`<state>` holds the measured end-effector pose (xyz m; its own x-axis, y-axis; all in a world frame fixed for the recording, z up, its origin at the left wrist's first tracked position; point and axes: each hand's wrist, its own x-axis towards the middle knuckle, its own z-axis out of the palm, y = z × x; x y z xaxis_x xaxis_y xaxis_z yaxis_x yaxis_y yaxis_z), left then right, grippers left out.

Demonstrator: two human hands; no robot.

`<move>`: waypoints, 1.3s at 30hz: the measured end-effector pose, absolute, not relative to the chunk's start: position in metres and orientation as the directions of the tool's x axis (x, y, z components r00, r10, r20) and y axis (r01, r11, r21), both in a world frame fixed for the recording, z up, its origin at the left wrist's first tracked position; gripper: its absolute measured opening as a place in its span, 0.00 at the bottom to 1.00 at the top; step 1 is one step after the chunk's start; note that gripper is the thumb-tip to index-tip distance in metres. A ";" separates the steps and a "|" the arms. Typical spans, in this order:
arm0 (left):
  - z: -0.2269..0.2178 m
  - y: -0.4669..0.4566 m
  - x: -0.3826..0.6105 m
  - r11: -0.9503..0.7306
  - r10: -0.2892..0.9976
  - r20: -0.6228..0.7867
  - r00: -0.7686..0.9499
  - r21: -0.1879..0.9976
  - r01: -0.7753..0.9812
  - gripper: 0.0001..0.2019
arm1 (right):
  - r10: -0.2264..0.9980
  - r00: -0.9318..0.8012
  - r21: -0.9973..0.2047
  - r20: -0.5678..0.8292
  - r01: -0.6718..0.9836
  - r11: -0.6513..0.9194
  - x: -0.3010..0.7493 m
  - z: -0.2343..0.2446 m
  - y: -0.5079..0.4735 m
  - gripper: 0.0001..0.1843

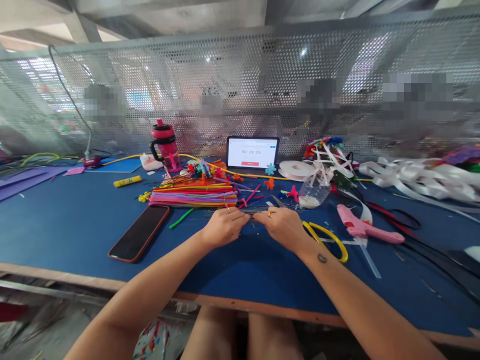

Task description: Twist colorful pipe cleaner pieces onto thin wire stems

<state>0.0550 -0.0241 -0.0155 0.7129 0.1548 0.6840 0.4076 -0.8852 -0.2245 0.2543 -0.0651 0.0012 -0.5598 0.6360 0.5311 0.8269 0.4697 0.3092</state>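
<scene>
Over the blue tabletop, my left hand point(225, 226) and my right hand point(283, 227) meet with bent fingers and thumbs pinched, tips nearly touching. Whatever sits between the fingertips is too small to make out. Thin dark wires point(214, 213) lie on the table just behind the hands. Beyond my left hand rests a bundle of coloured pipe cleaners point(193, 196), with a single green pipe cleaner point(182, 218) apart from it. Scissors with yellow handles point(339, 243) lie beside my right wrist, their blades partly hidden by that hand. Small pipe-cleaner flowers, one orange point(269, 183), are scattered behind.
A phone point(139, 234) lies left, near a yellow tube point(127, 181). At the back stand a pink bottle point(167, 147) and a tablet point(252, 152) showing a timer. On the right are a pink glue gun point(369, 229), a ribbon spool point(296, 170) and loose white ribbon point(423, 184).
</scene>
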 end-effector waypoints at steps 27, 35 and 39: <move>-0.006 -0.022 0.044 -0.801 0.316 0.666 0.675 -0.193 0.566 0.10 | 0.652 -0.523 0.380 0.549 0.851 0.362 0.272 0.014 -0.066 0.13; 0.000 -0.023 0.044 -0.860 0.345 0.691 0.636 -0.039 0.509 0.10 | 0.650 -0.526 0.328 0.548 0.850 0.412 0.273 0.003 -0.065 0.13; 0.011 -0.015 0.029 -0.839 0.371 0.743 0.558 0.010 0.545 0.11 | 0.662 -0.444 0.280 0.604 0.896 0.346 0.288 0.007 -0.061 0.15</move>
<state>0.0291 -0.0151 0.0107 0.5577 0.3709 0.7426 0.5446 -0.8386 0.0099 0.2876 -0.0613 0.0071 -0.4441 0.6620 0.6037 0.8956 0.3459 0.2795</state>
